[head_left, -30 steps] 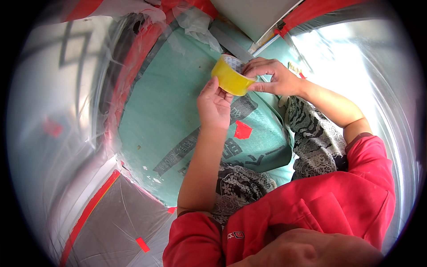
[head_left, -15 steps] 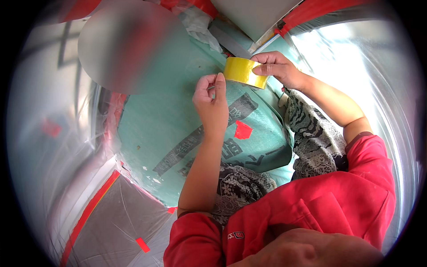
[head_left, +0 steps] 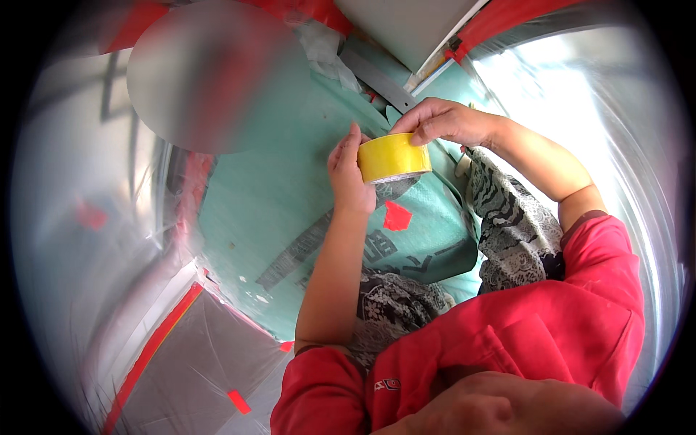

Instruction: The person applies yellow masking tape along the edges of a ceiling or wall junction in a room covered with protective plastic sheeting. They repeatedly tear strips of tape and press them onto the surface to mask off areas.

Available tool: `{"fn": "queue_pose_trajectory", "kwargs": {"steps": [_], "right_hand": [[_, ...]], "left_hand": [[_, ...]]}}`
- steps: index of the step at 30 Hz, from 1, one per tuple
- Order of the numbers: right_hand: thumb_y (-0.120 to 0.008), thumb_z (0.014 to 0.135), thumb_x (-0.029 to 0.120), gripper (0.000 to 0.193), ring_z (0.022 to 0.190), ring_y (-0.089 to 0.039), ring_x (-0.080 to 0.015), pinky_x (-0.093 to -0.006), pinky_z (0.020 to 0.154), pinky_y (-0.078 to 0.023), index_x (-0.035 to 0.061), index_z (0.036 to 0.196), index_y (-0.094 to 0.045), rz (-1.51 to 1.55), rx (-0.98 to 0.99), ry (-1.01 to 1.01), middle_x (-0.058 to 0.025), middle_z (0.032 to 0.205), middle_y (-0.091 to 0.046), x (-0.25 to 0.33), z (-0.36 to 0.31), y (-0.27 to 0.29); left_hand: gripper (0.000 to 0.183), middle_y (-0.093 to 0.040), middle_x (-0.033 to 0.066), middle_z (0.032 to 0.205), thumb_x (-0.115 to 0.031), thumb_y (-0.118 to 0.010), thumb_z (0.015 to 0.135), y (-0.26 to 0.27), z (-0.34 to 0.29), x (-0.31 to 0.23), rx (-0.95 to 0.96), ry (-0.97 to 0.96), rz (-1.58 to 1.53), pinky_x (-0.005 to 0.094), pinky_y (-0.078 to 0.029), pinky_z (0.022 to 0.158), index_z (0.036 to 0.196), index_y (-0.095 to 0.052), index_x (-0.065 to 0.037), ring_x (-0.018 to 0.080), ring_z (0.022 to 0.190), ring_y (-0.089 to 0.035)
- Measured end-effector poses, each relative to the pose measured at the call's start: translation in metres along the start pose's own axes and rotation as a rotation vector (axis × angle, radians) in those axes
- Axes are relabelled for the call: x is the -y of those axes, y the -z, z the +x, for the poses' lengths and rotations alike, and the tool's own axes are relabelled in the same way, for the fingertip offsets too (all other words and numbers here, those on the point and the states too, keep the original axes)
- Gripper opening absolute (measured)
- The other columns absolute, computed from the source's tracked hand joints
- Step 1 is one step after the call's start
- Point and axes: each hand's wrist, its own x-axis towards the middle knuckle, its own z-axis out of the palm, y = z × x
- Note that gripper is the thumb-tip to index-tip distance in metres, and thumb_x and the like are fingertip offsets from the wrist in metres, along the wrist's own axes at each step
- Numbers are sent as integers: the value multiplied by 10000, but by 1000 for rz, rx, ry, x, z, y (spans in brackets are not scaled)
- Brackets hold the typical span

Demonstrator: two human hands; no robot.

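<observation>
A roll of yellow tape (head_left: 394, 159) is between my hands above the green sheet (head_left: 275, 196), its wide outer band facing me. My right hand (head_left: 451, 123) pinches its upper right rim, thumb on the outer face and fingers at the top opening. From the left, my left hand (head_left: 349, 172) holds the roll's side, with the thumb pointing up and some fingers hidden behind the roll. A loose end of tape cannot be made out.
A red scrap of tape (head_left: 396, 216) lies on the sheet, near my patterned trousers (head_left: 511, 225). A flat grey metal strip (head_left: 377, 80) lies beyond the roll. Clear plastic sheeting (head_left: 80, 239), edged with red tape (head_left: 152, 355), hangs at the left; more hangs at the right.
The tape roll has come lower and nearer to me, tilting slightly. My left hand has moved in against its side; my right hand still grips the rim.
</observation>
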Motion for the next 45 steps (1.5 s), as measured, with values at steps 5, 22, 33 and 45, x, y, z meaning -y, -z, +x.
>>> {"fn": "queue_pose_trajectory", "kwargs": {"steps": [5, 22, 33, 45], "right_hand": [[-543, 764, 52, 443, 1040, -575, -197, -297, 962, -401, -112, 1176, -541, 164, 41, 4, -157, 1126, -616, -9, -4, 3], [-612, 830, 2, 421, 972, -559, -90, -249, 872, -445, -57, 1237, -519, -145, -179, 147, -68, 1083, -625, -2, -13, -18], [-638, 802, 72, 444, 892, -555, -98, -269, 790, -461, -27, 1223, -541, -516, -235, 79, -76, 1002, -631, 2, -13, -26], [-604, 850, 171, 577, 964, -606, -289, -372, 838, -452, 7, 1360, -391, -618, -123, 392, -186, 1039, -632, 11, -12, -39]], "left_hand": [[250, -520, 7, 735, -266, -545, 923, 4, 3, 5, 61, 128, -196, 266, -414, 671, 772, -541, -67, 116, 705, -510], [155, -599, 63, 955, -129, -591, 891, -7, -15, -11, 169, -738, 644, 262, -456, 755, 929, -655, 7, 162, 855, -571], [86, -580, 73, 890, -59, -636, 820, -9, -16, -7, 131, -803, 824, 323, -449, 772, 828, -573, -1, 218, 836, -571], [32, -538, 41, 772, -1, -544, 836, 0, -25, -35, -133, -896, 803, 290, -437, 655, 837, -528, -28, 180, 693, -529]]}}
